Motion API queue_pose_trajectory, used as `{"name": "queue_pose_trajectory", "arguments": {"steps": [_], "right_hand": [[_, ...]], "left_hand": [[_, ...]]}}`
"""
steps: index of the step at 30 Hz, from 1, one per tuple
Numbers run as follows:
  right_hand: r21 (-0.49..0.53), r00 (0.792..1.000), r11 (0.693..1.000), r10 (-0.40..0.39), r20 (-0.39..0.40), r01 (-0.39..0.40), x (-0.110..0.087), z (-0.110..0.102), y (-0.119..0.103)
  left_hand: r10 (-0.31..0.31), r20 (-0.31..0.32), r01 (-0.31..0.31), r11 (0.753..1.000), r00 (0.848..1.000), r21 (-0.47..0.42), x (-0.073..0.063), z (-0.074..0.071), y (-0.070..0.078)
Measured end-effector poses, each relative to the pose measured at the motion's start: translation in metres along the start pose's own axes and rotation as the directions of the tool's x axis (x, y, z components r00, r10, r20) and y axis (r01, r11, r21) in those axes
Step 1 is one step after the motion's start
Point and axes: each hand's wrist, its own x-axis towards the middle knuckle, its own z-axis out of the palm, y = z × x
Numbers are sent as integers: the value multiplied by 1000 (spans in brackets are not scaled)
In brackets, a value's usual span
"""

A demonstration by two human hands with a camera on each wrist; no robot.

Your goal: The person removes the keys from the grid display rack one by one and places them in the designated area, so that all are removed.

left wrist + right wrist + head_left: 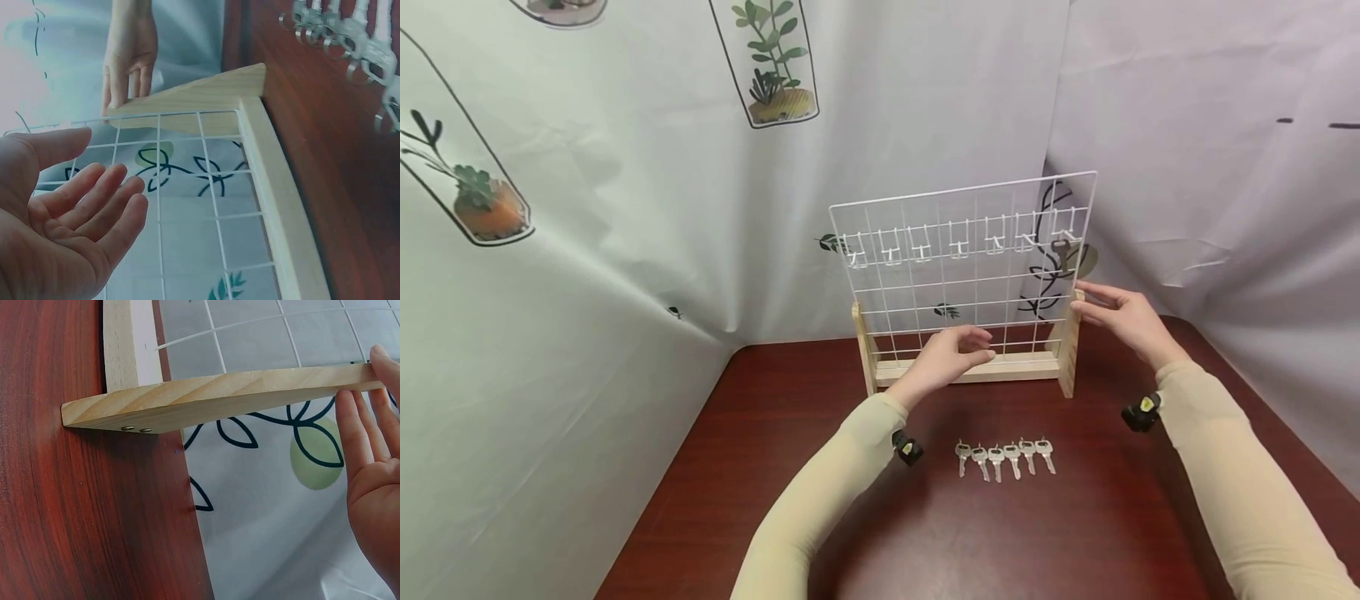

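Observation:
A white wire grid rack (962, 191) on a wooden stand stands at the back of the table, with a row of white hooks. On the rightmost hook hangs a dark-looking key (1062, 253). My right hand (1123, 321) pinches the upper end of the stand's right wooden side (219, 394), thumb on one face and fingers on the other. My left hand (951, 358) hovers before the lower grid, fingers loosely bent and holding nothing; the left wrist view shows its palm. Several silver keys with rings (997, 455) lie in a row on the table in front.
The dark red wooden table (1060, 542) reaches back to a pale curtain (625, 167) printed with plants, which hangs behind and to the left of the rack. Black wrist cameras (1141, 412) sit on both sleeves.

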Motion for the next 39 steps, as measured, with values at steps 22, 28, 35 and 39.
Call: {"name": "queue_pose_trajectory", "arguments": {"steps": [22,28,35,39], "right_hand": [[-256,998,967,-19,-53,5,-5,-6,2],[-294,999,956,-13,-42,0,-3,-3,-3],[-312,997,950,-50,-53,31,-4,1,-6],[-328,995,944,-69,-69,43,-5,1,-4]], "left_hand": [[36,-42,-43,980,998,-193,54,11,56],[43,-89,-62,973,995,-224,65,12,65],[58,-135,-93,959,989,-268,74,13,75],[52,-157,-95,955,986,-280,79,13,81]]}}
